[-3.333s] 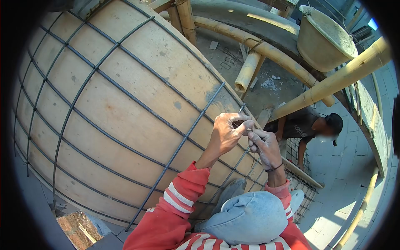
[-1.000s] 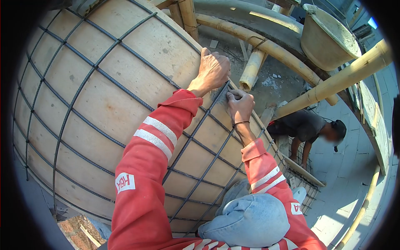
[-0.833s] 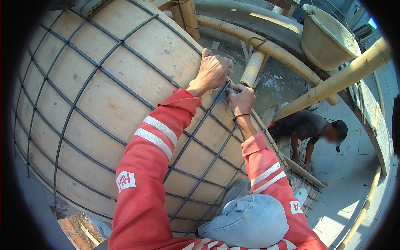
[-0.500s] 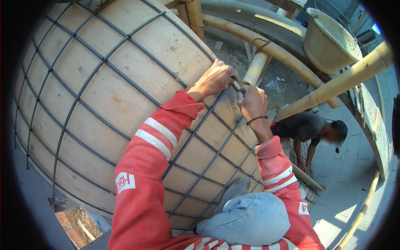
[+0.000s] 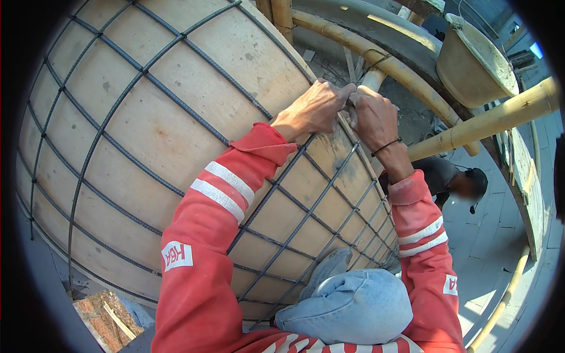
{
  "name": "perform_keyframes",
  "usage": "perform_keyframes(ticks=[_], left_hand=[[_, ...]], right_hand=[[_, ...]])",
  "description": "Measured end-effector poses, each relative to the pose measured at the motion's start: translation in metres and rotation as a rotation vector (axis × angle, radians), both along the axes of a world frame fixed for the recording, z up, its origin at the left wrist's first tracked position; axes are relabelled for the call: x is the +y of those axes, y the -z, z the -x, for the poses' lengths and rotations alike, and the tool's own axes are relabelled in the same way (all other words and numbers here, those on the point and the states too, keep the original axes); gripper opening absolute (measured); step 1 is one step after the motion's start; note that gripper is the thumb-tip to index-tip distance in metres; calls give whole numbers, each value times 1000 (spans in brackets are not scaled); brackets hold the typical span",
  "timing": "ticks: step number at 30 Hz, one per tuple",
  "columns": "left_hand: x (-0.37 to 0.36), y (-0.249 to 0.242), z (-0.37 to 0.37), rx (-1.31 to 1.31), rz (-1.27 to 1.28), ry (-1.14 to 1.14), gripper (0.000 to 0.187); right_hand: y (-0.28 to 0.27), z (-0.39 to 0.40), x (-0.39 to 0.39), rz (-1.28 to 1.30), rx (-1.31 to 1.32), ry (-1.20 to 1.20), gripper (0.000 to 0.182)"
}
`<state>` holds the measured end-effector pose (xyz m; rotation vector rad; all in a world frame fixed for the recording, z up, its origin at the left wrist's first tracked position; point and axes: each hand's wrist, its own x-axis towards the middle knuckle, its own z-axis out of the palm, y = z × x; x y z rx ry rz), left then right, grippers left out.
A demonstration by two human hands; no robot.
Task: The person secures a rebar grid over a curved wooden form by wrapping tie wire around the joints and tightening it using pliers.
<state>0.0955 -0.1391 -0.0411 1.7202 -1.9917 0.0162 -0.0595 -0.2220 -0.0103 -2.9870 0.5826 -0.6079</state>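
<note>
My left hand (image 5: 318,107) is closed at the upper right edge of a plywood board (image 5: 159,130), over the ends of the steel bars. Right beside it, my right hand (image 5: 376,116) is curled into a fist just past the board's edge. The two hands nearly meet at the fingertips, and whatever they grip is hidden between the fingers. A grid of ribbed reinforcing bars (image 5: 180,37) lies across the board and runs on under my left forearm. My bent knee in jeans (image 5: 347,306) rests low over the grid.
Bamboo poles (image 5: 512,115) cross on the right. A tan basin (image 5: 471,65) with a grey crust sits at the upper right. Below, a person in a dark cap (image 5: 474,182) bends over, partly behind my right forearm. Broken brickwork (image 5: 100,317) shows at the lower left.
My right hand has moved up and right, off the bar it was touching. My left hand has shifted slightly right, and the fingertips are closer together. The view has tilted a little.
</note>
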Motion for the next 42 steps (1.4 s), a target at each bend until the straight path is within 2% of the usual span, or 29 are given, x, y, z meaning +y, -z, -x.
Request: perform_keyframes(ticks=[2,5,7,9,11,13,14,15,16,17,19,20,25,28,30,32,34,35,36,37,38,39,41,42], left_hand=[[0,-4,5,58,-51,-68,51],[-5,7,6,1,73,-61,60],[-4,2,5,48,39,-60,60],[-3,-1,3,89,4,-63,59],[-5,-2,-4,192,-70,-31,58],[-7,1,-9,217,-44,-34,54],[-8,2,-10,217,-5,-68,53],[-10,1,-9,218,35,-100,53],[-10,1,-7,236,73,-122,39],[-10,0,-5,233,75,-115,39],[-9,0,-2,246,-14,-202,24],[-7,0,1,200,73,-203,15],[-3,5,1,79,15,-105,16],[1,9,-1,-31,113,-10,26],[4,5,0,-33,76,-36,26],[1,7,1,-22,7,-52,25],[-2,1,5,-34,21,41,22],[-3,0,7,-88,-14,40,23],[-3,4,6,-107,28,42,23],[-6,12,2,-38,104,76,23],[-6,10,6,-92,43,52,22],[-6,13,6,-120,-4,10,20],[-6,17,7,-114,31,13,18],[-6,20,4,-109,22,23,17]], right_hand=[[4,-3,-10,-34,-45,3,15],[12,-3,-19,-146,-130,43,19],[21,3,-25,-222,-174,86,21],[39,8,-27,-532,-267,127,19],[53,12,-16,-608,-353,168,18],[48,18,9,-720,-312,306,18],[55,19,19,-777,-373,310,18],[65,18,28,-755,-436,274,17],[58,14,41,-715,-422,335,17],[50,10,50,-676,-409,396,16],[45,7,52,-707,-407,420,17],[41,7,51,-737,-397,441,17],[33,18,35,-659,-321,398,18],[34,18,33,-619,-379,327,20],[32,15,36,-731,-419,319,21],[26,10,38,-737,-407,342,23],[33,5,41,-713,-502,371,27],[20,11,43,-791,-449,305,33],[32,6,41,-798,-457,276,38],[24,15,44,-784,-425,245,37],[28,22,40,-833,-410,171,38],[24,41,34,-812,-427,215,38],[9,84,25,-804,-519,38,34],[5,111,15,-777,-604,68,26]])
